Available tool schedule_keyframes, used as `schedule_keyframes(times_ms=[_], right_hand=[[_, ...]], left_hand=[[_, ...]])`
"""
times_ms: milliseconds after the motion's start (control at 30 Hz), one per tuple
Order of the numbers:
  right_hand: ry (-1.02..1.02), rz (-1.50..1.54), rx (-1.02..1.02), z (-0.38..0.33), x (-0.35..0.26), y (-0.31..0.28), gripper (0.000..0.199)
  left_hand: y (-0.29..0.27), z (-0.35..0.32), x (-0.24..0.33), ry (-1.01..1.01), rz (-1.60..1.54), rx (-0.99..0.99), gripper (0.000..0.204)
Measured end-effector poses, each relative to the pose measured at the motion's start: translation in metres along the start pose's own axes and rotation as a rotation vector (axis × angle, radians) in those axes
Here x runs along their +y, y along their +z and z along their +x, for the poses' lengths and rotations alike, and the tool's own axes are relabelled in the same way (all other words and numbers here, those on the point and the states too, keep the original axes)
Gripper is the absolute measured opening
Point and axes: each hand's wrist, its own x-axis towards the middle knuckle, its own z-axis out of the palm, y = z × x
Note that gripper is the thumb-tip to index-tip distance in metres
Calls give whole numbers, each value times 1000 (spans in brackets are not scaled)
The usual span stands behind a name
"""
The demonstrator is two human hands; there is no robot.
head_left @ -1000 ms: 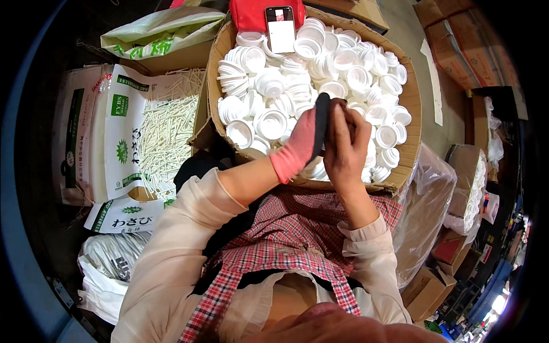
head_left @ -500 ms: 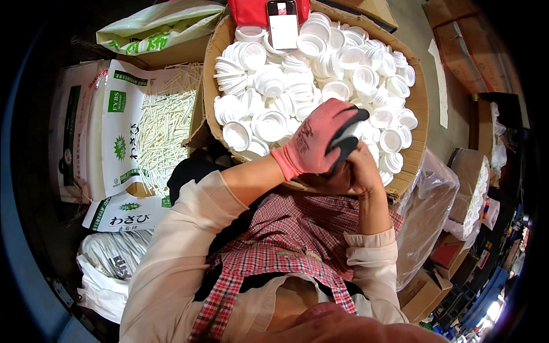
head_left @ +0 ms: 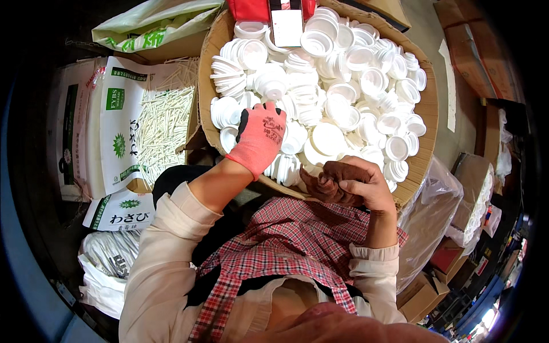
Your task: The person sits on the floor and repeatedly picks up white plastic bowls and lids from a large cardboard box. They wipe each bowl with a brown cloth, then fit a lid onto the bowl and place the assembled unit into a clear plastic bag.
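Directly in front, white plastic lids (head_left: 344,91), round and shallow, heaped loose and in short leaning stacks inside a big cardboard box (head_left: 426,120), nearly filling it from wall to wall. Near the front of the heap, a flat disc (head_left: 327,139), creamier in tone than the lids around it. Resting the left hand (head_left: 262,135), in a pink glove with black facing, on the left part of the heap, back upward, fingers bent down among the lids; can't tell whether gripping anything, with the fingertips out of sight. Over the front edge of the box, well apart from the left, the right hand (head_left: 367,183), fingers bent, bare thumb laid against a dark brown piece (head_left: 334,182), crumpled-looking; can't tell whether clasped or worn over the fingers.

At the far end of the heap, a phone (head_left: 287,28) with a bright screen, beside a red bag (head_left: 249,10). Left of the box, thin white sticks (head_left: 166,108) in a jumbled mass, next to white sheeting (head_left: 121,97) with green patches. Beyond the sticks, a pale bag (head_left: 163,28) with green print. Wearing a red checked apron (head_left: 286,228), close against the box. To the right, clear plastic wrap (head_left: 426,206), and brown cartons (head_left: 474,57) farther off.
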Motion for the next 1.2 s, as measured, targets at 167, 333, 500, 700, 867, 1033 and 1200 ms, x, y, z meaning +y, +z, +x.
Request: schedule_keyframes(times_ms=[167, 333, 500, 700, 867, 1033, 1200], right_hand=[[-72, 0, 79, 3, -1, 1, 36], [-328, -206, 487, 1, -9, -8, 27], [-217, -1374, 660, 8, 17, -36, 44], [-344, -1202, 465, 61, 35, 1, 64], [-237, -1433, 370, 78, 47, 3, 68], [-247, -1471, 343, 79, 51, 8, 60], [-455, -1401, 341, 81, 62, -2, 39]], left_hand=[[-1, 4, -13, -6, -64, 14, 18], [-18, 0, -19, -4, -131, 218, 20], [-16, -11, -9, 74, -179, 100, 27], [-27, -22, 21, 273, -402, 96, 31], [-25, -27, 22, 314, -413, 74, 35], [-27, -32, 21, 330, -421, 80, 35], [-27, -29, 20, 328, -426, 61, 36]])
